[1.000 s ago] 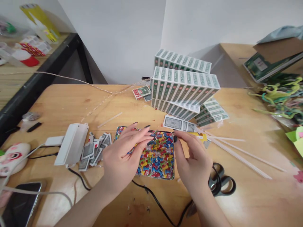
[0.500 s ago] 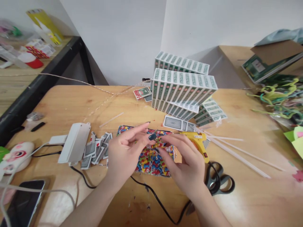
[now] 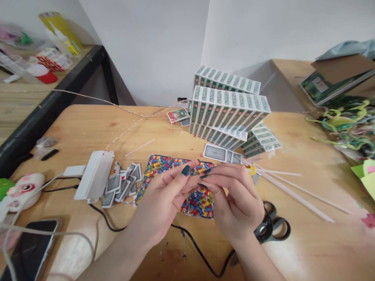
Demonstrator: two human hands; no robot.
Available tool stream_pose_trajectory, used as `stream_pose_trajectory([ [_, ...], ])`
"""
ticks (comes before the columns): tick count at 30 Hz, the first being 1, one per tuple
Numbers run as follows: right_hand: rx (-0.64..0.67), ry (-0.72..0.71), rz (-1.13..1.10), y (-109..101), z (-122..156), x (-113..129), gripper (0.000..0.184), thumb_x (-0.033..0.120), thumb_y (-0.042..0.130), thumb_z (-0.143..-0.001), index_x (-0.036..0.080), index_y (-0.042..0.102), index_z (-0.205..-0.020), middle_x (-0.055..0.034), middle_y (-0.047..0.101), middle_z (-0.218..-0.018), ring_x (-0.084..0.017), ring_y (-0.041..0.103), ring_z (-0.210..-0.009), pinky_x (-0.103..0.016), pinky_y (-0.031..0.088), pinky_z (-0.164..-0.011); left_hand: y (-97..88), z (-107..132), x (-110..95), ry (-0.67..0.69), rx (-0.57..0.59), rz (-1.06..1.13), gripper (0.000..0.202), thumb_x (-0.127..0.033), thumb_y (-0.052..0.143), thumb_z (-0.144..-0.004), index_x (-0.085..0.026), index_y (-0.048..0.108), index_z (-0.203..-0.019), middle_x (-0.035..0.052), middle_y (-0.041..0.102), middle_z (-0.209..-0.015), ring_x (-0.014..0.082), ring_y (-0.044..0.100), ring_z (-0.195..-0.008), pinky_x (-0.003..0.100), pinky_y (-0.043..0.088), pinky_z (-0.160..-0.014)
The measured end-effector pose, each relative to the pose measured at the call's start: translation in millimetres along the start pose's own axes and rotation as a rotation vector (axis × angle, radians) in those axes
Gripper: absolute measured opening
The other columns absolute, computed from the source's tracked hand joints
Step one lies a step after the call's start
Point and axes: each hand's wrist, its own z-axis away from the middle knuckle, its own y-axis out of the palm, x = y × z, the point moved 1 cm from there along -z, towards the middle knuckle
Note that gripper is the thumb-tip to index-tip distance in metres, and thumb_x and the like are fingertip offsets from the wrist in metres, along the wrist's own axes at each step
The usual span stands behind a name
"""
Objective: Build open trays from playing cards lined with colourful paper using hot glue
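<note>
My left hand and my right hand meet above a multicoloured patterned card sheet lying flat on the wooden table. The fingertips of both hands are pinched together at one spot just over the sheet's far edge. What they pinch is too small to make out. A yellow glue gun lies mostly hidden behind my right hand. Black scissors rest right of my right wrist.
Stacked green card boxes stand at the back centre, with loose cards in front. Small cards and a white power strip lie left. Glue sticks lie right. A phone sits front left. A black cable runs under my hands.
Both hands have drawn together and lifted slightly off the patterned sheet, fingertips now pinched at one point. My right hand now covers most of the glue gun.
</note>
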Motion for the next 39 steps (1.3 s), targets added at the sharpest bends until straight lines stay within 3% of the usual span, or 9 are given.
stream_pose_trajectory([
  [5,-0.115,0.218,0.001,1.6,-4.7,-15.7,0.009,0.018,0.054,-0.086,0.022,0.056,-0.078,-0.0024,0.059,-0.078,-0.016,0.059,-0.074,-0.033,0.049,-0.067,-0.8,-2.7,0.3,0.003,0.058,0.093,0.013,-0.025,0.063,-0.080,-0.017,0.070,-0.088,0.0067,0.075,-0.088,0.0220,0.070,-0.092,0.041,0.046,-0.099],
  [9,-0.295,0.416,-0.008,-8.2,-15.5,-36.0,0.021,0.032,0.047,-0.091,0.022,0.049,-0.073,0.0002,0.055,-0.066,-0.013,0.055,-0.060,-0.029,0.046,-0.057,-9.3,-4.3,1.0,0.010,0.033,0.108,0.016,-0.025,0.060,-0.083,-0.018,0.069,-0.094,0.0078,0.075,-0.092,0.0201,0.068,-0.099,0.038,0.043,-0.103],
  [13,-0.165,0.476,0.021,-11.9,-24.4,-49.1,0.033,0.035,0.042,-0.093,0.021,0.048,-0.063,0.0012,0.054,-0.059,-0.011,0.052,-0.053,-0.027,0.046,-0.054,-11.7,-5.2,0.9,0.005,0.027,0.117,0.022,-0.024,0.063,-0.080,-0.017,0.068,-0.101,0.0085,0.074,-0.095,0.0184,0.067,-0.100,0.033,0.043,-0.103],
  [15,-0.050,0.458,0.021,-9.9,-26.6,-52.5,0.012,0.032,0.052,-0.087,0.022,0.058,-0.088,-0.0035,0.064,-0.084,-0.014,0.060,-0.069,-0.029,0.052,-0.062,-11.0,-5.9,0.0,0.008,-0.012,0.093,0.028,-0.021,0.068,-0.075,-0.017,0.068,-0.103,0.0073,0.075,-0.094,0.0183,0.067,-0.099,0.032,0.045,-0.101],
  [17,0.068,0.405,0.024,-7.3,-26.6,-54.3,0.035,0.028,0.058,-0.083,0.024,0.052,-0.117,-0.0087,0.060,-0.115,-0.018,0.061,-0.094,-0.035,0.055,-0.078,-11.2,-7.0,-1.0,0.020,-0.072,0.041,0.036,-0.018,0.073,-0.069,-0.018,0.067,-0.105,0.0053,0.076,-0.087,0.0189,0.068,-0.096,0.031,0.049,-0.096],
  [20,0.176,0.355,0.074,-4.8,-20.6,-54.7,0.034,0.026,0.056,-0.083,0.024,0.056,-0.117,-0.0087,0.061,-0.117,-0.021,0.059,-0.106,-0.043,0.050,-0.092,-13.7,-9.2,-1.3,0.071,-0.135,-0.045,0.047,-0.017,0.077,-0.063,-0.020,0.067,-0.108,0.0031,0.076,-0.077,0.0206,0.069,-0.093,0.031,0.052,-0.089],
  [24,0.123,0.465,-0.043,-4.8,-4.4,-45.7,0.018,0.024,0.055,-0.083,0.022,0.065,-0.099,-0.0069,0.068,-0.099,-0.019,0.065,-0.092,-0.039,0.055,-0.083,-16.1,-10.0,1.6,0.114,-0.151,-0.109,0.054,-0.019,0.075,-0.065,-0.019,0.062,-0.117,0.0056,0.076,-0.084,0.0232,0.068,-0.098,0.033,0.053,-0.087],
  [29,0.070,0.499,-0.062,-5.7,4.5,-12.7,0.009,0.019,0.059,-0.080,0.022,0.068,-0.083,-0.0024,0.068,-0.079,-0.014,0.063,-0.071,-0.027,0.056,-0.063,-10.8,-6.4,3.6,0.132,-0.096,-0.082,0.048,-0.020,0.069,-0.073,-0.018,0.060,-0.120,0.0080,0.072,-0.102,0.0229,0.063,-0.108,0.036,0.048,-0.098],
  [39,0.132,0.553,-0.142,-0.4,-4.6,11.4,0.019,0.013,0.057,-0.076,0.021,0.072,-0.084,-0.0020,0.073,-0.079,-0.012,0.065,-0.059,-0.021,0.055,-0.049,-8.6,3.6,7.8,0.206,-0.012,-0.297,0.047,-0.025,0.059,-0.084,-0.025,0.051,-0.130,0.0053,0.061,-0.124,0.0202,0.053,-0.121,0.036,0.044,-0.104],
])
